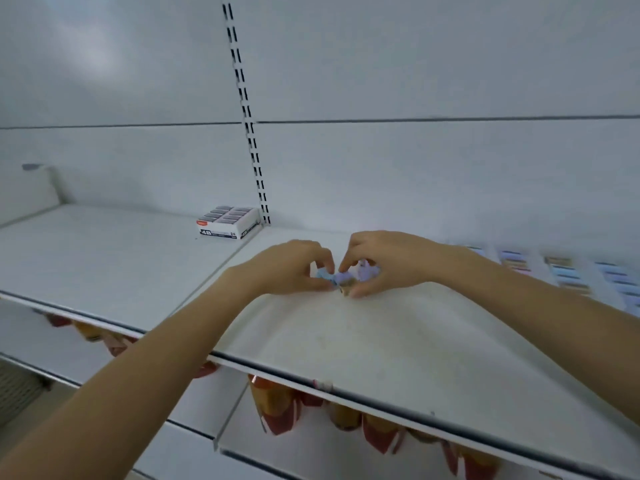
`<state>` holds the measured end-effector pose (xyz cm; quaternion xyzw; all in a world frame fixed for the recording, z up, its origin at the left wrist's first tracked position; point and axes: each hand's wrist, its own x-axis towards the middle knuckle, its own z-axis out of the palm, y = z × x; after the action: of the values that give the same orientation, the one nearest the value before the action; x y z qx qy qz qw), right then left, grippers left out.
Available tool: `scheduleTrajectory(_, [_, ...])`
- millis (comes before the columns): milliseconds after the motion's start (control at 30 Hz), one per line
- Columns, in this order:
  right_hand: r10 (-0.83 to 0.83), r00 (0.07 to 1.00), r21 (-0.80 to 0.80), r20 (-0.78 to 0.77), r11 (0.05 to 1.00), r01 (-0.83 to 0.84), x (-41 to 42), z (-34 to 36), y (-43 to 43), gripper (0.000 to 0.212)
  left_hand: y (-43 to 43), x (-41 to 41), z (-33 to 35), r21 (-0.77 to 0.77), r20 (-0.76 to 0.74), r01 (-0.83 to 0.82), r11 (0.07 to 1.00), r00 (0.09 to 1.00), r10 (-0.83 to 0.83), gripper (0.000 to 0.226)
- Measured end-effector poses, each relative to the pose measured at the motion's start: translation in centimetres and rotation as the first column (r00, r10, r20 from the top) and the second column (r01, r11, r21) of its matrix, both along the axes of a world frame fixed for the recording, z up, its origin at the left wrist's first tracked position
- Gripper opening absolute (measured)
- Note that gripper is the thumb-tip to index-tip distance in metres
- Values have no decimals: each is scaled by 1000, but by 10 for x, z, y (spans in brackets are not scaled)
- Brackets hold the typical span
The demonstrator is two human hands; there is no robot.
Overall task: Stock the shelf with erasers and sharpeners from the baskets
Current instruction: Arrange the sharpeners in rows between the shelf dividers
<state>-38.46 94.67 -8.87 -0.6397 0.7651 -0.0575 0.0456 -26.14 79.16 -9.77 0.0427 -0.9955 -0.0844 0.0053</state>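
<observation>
Between both hands — pastel pieces (pinched)

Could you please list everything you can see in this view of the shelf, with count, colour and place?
shelf: one, white, across the middle of the view
eraser box: one, white and black, marked 4B, at the back of the shelf beside the upright
slotted upright: one, white with dark slots, on the back wall
small pastel pieces: a few (too blurred to count), blue and lilac, on the shelf between the two hands
rows of small packs: about four rows, pastel, on the shelf at far right
hanging packs: several, orange and red, below the shelf
left hand: one, pinching the blue piece
right hand: one, fingers curled round the lilac pieces
</observation>
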Motion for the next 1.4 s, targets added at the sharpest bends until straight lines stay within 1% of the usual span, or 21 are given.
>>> scheduleTrajectory(67, [11, 1000, -20, -28, 1000, -11, -1, -6, -7, 32, -13, -8, 1, 1, -6, 46, 999, 999, -46, 22])
scheduleTrajectory(133, [4, 1000, -50, -23, 999, -5, -1, -10, -13, 28, -25, -16, 3, 26, -43, 88, 996, 995, -86, 19])
scheduleTrajectory(233, [-13, 1000, -85, 12, 996, 14, 1, -15, -19, 36, -37, -25, 5, 103, -132, 121, 987, 985, -107, 17])
scheduleTrajectory(267, [-38, 999, -90, 33, 995, 41, 2, -16, -20, 33, -42, -28, 5, 136, -151, 128, 982, 983, -107, 15])
scheduleTrajectory(333, [-99, 992, -104, 78, 989, 106, 4, -16, -22, 20, -51, -33, 5, 202, -168, 154, 967, 978, -121, 14])
scheduleTrajectory(367, [-122, 988, -107, 90, 986, 131, 6, -14, -23, 18, -55, -36, 4, 224, -174, 172, 959, 976, -134, 16])
scheduleTrajectory(500, [-176, 983, -131, 49, 975, 181, 9, -10, -29, 12, -71, -43, -1, 281, -194, 214, 935, 967, -163, 31])
scheduleTrajectory(567, [-231, 970, -132, 76, 962, 240, 11, -10, -33, 13, -77, -47, -6, 313, -219, 233, 921, 961, -169, 38])
scheduleTrajectory(600, [-266, 957, -130, 117, 951, 280, 11, -11, -33, 16, -78, -48, -9, 319, -243, 249, 915, 954, -175, 39])
scheduleTrajectory(667, [-320, 916, -146, 242, 922, 360, 14, -11, -35, 23, -79, -52, -16, 307, -321, 286, 908, 929, -184, 34])
scheduleTrajectory(700, [-328, 901, -177, 283, 905, 386, 17, -11, -35, 24, -79, -54, -20, 300, -369, 310, 902, 910, -190, 29])
scheduleTrajectory(767, [-340, 896, -267, 287, 870, 415, 23, -12, -33, 30, -79, -56, -25, 289, -442, 358, 888, 873, -208, 24])
scheduleTrajectory(833, [-345, 894, -338, 286, 837, 431, 30, -12, -32, 29, -80, -57, -26, 248, -479, 393, 885, 844, -241, 21])
scheduleTrajectory(900, [-349, 866, -385, 360, 790, 478, 38, -11, -32, 25, -81, -55, -24, 169, -497, 401, 900, 823, -274, 23])
scheduleTrajectory(967, [-333, 808, -418, 486, 724, 550, 43, -11, -34, 23, -81, -51, -21, 111, -520, 401, 909, 803, -291, 28])
scheduleTrajectory(1000, [-319, 774, -422, 547, 694, 584, 45, -11, -35, 24, -79, -48, -20, 100, -535, 408, 908, 791, -296, 30])
scheduleTrajectory(1067, [-302, 727, -419, 617, 656, 628, 49, -11, -37, 30, -77, -43, -17, 97, -566, 429, 898, 766, -304, 32])
scheduleTrajectory(1200, [-278, 697, -439, 661, 609, 660, 60, -13, -36, 38, -73, -38, -15, 102, -600, 496, 862, 722, -344, 32])
scheduleTrajectory(1267, [-280, 700, -448, 657, 602, 661, 68, -13, -31, 42, -70, -36, -13, 114, -599, 518, 848, 717, -357, 34])
scheduleTrajectory(1300, [-288, 706, -451, 648, 602, 659, 72, -14, -27, 42, -68, -36, -12, 126, -598, 524, 843, 718, -356, 34])
scheduleTrajectory(1400, [-327, 699, -457, 636, 569, 683, 82, -17, -12, 34, -60, -35, -9, 160, -599, 534, 830, 721, -349, 23])
